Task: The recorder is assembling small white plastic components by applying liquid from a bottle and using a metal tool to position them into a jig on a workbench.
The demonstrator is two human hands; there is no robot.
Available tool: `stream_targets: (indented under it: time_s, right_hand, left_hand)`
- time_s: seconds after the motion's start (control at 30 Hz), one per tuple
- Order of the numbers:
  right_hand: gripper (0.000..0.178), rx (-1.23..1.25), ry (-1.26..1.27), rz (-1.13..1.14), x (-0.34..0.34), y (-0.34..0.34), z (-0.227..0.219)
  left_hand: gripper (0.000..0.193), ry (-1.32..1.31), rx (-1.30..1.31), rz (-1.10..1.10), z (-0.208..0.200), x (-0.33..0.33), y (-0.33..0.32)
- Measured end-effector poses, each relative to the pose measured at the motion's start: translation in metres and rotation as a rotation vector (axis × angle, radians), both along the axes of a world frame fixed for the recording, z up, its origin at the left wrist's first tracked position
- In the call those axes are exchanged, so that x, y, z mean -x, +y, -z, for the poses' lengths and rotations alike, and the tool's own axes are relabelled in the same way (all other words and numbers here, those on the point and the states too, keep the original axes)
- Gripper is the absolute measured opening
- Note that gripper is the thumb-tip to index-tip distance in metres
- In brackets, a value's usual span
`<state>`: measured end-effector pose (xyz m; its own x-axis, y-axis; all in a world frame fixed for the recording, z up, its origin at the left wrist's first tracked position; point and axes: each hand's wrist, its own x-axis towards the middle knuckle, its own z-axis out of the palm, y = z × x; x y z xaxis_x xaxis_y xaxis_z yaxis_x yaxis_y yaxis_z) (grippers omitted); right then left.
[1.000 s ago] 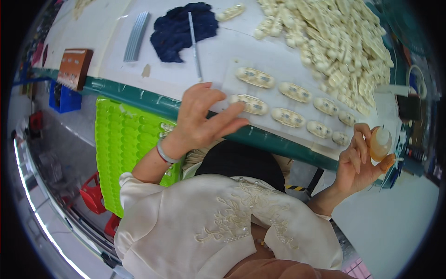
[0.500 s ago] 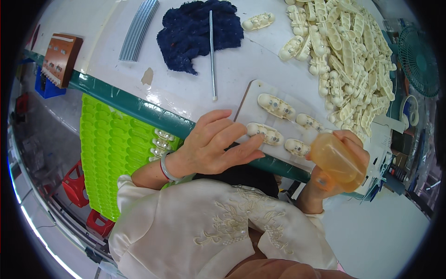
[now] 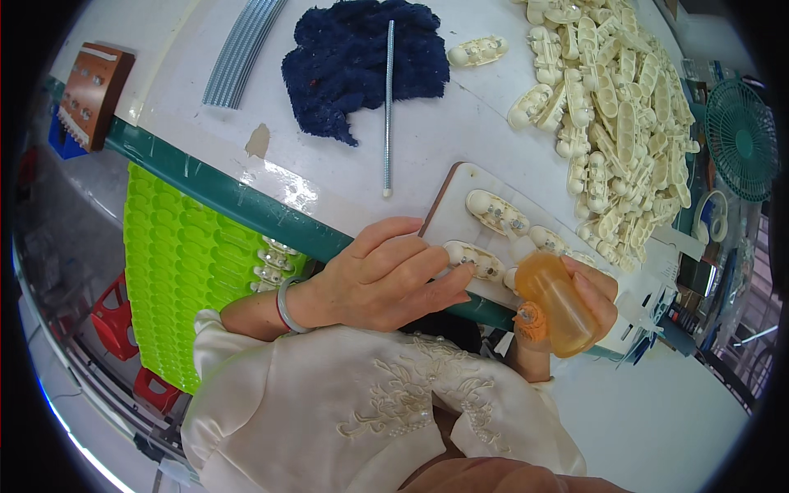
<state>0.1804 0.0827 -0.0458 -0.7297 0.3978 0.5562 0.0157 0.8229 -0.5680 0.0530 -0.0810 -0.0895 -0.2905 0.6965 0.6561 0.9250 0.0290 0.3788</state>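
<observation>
In my right hand (image 3: 596,292) is a translucent amber squeeze bottle (image 3: 559,304), tilted, its narrow pale spout pointing at the upper left cream part (image 3: 497,212) on a white board (image 3: 460,185). An orange lump (image 3: 530,320) shows beside the bottle, near my wrist. Cream parts lie in two rows on the board, with small metal pieces in them. Some are partly hidden by the bottle and hand. My left hand (image 3: 386,275) is over the board's left edge, fingers apart, fingertips at the lower left cream part (image 3: 475,261); whether they touch it I cannot tell.
A large heap of cream parts (image 3: 608,123) covers the right of the table. Beyond the board lie a thin metal rod (image 3: 388,115), a dark blue cloth (image 3: 329,74) and a single part (image 3: 478,51). A bright green moulded tray (image 3: 185,271) stands left of me, below the table edge.
My right hand has brought the bottle leftward, so its spout now points at the upper left part. My left hand stays near the lower left part. The whole view has shifted slightly.
</observation>
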Motion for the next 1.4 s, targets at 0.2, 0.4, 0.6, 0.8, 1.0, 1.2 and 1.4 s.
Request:
stream_targets:
  time_s: [0.2, 0.4, 0.6, 0.8, 1.0, 1.2, 1.4]
  right_hand:
    - [0.058, -0.011, 0.007, -0.014, 0.002, 0.0, 0.002]
    - [0.058, 0.006, 0.025, -0.022, 0.003, -0.001, 0.003]
    - [0.056, 0.042, 0.039, -0.027, 0.005, -0.001, 0.005]
    - [0.054, 0.037, 0.041, -0.03, 0.006, -0.001, 0.004]
    - [0.054, 0.013, 0.023, -0.01, 0.003, 0.0, 0.001]
    - [0.056, 0.066, 0.108, 0.083, -0.006, -0.001, 0.0]
    - [0.059, 0.07, 0.056, 0.029, -0.009, -0.001, 0.008]
  left_hand:
    - [0.032, -0.005, -0.002, 0.001, 0.0, 0.0, 0.0]
    - [0.034, -0.003, -0.006, -0.002, 0.0, 0.0, 0.001]
    - [0.034, -0.003, -0.004, -0.002, 0.0, 0.0, 0.001]
    - [0.033, -0.01, -0.003, 0.006, -0.001, 0.0, 0.0]
    - [0.033, -0.01, -0.007, 0.006, 0.0, 0.0, 0.001]
    - [0.034, 0.007, -0.006, 0.003, 0.001, 0.0, 0.0]
    - [0.036, 0.011, -0.011, 0.004, 0.0, 0.001, 0.002]
